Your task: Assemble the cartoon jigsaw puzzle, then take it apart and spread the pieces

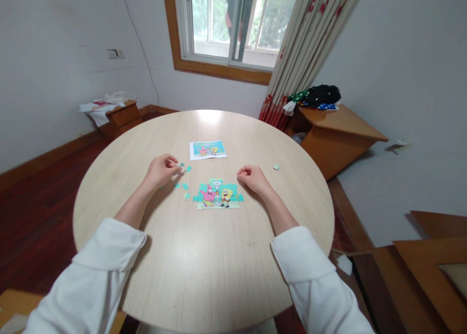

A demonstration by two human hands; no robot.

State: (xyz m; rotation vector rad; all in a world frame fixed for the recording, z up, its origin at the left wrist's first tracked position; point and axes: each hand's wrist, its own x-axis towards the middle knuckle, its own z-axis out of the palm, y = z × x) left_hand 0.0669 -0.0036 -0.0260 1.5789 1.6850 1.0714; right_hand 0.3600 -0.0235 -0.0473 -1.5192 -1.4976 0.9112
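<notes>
A partly assembled jigsaw puzzle (218, 196) with pink, white and yellow cartoon figures lies flat on the round table. To its upper left, my left hand (163, 170) has its fingers pinched, with a small teal puzzle piece (182, 165) at the fingertips. Several loose teal pieces (185, 186) lie beside and below that hand. My right hand (252, 177) is closed just off the puzzle's upper right corner, thumb and fingers together; whether anything is in them is hidden. Beyond both hands lies a printed reference picture (208, 149) of the same figures.
One loose piece (276, 167) lies apart on the right of the pale wooden table (204, 266). Behind it, a wooden cabinet (335, 130) carries a heap of dark cloth (321, 96). A small drawer unit (124, 116) stands at the far left. A patterned curtain (302, 42) hangs by the window.
</notes>
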